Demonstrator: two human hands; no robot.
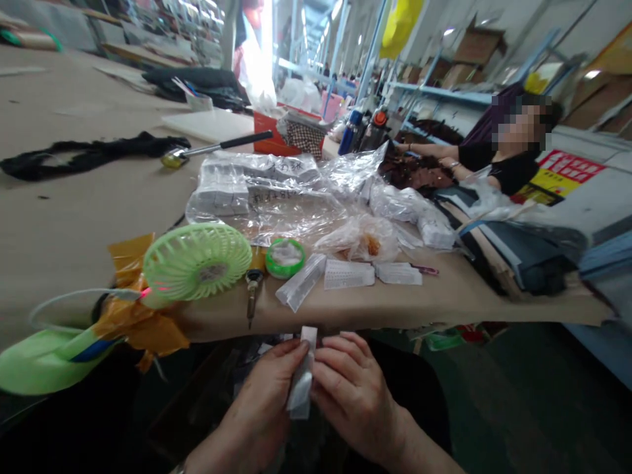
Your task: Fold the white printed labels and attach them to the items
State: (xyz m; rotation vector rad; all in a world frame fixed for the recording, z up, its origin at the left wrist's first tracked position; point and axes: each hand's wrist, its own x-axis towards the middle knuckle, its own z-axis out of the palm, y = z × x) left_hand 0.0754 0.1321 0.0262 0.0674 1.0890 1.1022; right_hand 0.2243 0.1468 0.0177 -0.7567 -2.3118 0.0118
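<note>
Just below the table's front edge, my left hand pinches a narrow whitish strip, perhaps a small clear plastic sleeve, with the thumb on top. My right hand is curled against the strip's right side, and its fingertips touch the edge; the thumb is hidden. On the table ahead lie a translucent strip bundle, a printed white label stack and a second label stack. Left of these sit a round green tub with whitish contents and a pointed screwdriver-like tool.
A green fan is taped at the table's left edge. Behind the labels lie clear plastic bags with white stacks. A hammer rests farther back. Dark fabric pieces lie at right, near a co-worker.
</note>
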